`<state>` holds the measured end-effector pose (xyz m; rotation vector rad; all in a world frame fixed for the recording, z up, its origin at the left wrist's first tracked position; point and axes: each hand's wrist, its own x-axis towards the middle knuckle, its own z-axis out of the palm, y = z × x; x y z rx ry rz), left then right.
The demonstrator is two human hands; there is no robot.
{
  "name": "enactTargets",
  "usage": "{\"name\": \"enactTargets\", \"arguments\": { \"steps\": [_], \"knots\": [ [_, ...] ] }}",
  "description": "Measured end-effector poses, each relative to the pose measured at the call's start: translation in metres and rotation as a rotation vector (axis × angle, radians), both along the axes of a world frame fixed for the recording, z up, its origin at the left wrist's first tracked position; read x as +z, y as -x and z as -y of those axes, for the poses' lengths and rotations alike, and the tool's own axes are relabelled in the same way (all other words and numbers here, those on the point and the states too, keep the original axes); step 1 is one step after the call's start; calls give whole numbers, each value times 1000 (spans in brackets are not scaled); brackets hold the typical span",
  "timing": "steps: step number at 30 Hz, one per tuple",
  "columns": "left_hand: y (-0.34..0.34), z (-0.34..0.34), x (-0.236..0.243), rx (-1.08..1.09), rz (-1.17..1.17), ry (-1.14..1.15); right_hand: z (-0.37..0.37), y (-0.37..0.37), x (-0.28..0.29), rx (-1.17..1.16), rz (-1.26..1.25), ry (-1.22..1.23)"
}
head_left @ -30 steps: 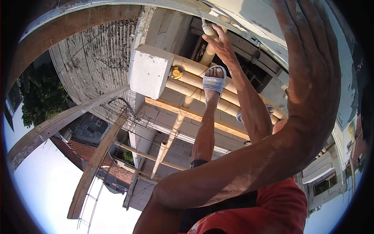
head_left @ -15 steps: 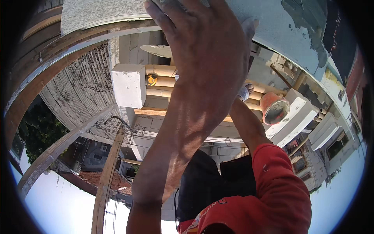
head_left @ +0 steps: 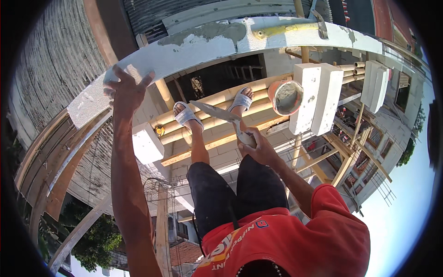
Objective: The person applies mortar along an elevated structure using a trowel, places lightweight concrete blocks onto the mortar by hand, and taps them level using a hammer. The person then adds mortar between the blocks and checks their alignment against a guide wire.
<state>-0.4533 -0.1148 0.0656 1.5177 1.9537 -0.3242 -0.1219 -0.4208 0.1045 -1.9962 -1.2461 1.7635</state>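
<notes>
My left hand (head_left: 125,92) rests on the left part of a white block wall (head_left: 180,60), its fingers spread over the top edge. Lower down, in front of my body, my right hand (head_left: 259,147) is closed round the handle of a trowel (head_left: 217,112). The trowel's blade points left and has grey mortar on it. Wet grey mortar (head_left: 205,32) is smeared along part of the wall top. To the right of the trowel, an orange bucket (head_left: 273,99) holds more mortar. A hammer with a yellow handle (head_left: 288,29) lies on the wall farther right.
My sandalled feet stand on bamboo poles (head_left: 217,122) high above ground. A white block (head_left: 147,144) and a yellow tape measure (head_left: 159,130) are at the left; more white blocks (head_left: 307,99) stand right of the bucket. A wooden plank (head_left: 221,141) crosses nearer me.
My left hand has moved from close before the camera to the left along the wall. The view has shifted, and my right hand with the trowel now shows, no longer behind my left arm.
</notes>
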Motion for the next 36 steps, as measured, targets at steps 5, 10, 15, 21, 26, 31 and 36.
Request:
{"name": "enactTargets", "arguments": {
  "steps": [5,10,15,21,26,31,36],
  "knots": [
    [25,-8,-34,-30,-115,80,-37,-5,58,-241,107,-278],
    [16,-17,-21,-5,-117,167,-87,55,42,-400,301,-453],
    [-1,-20,-13,-32,-117,253,-138,123,17,-674,312,-476],
    [1,-18,-11,-25,-156,275,-118,149,41,-563,475,-386],
    [-2,-23,-14,-40,-161,301,-130,127,46,-233,716,-554],
    [-19,-21,-5,10,-105,326,-174,107,54,-195,734,-410],
    [-3,-20,-13,46,-76,302,-233,97,46,-141,729,-261]
  ]
}}
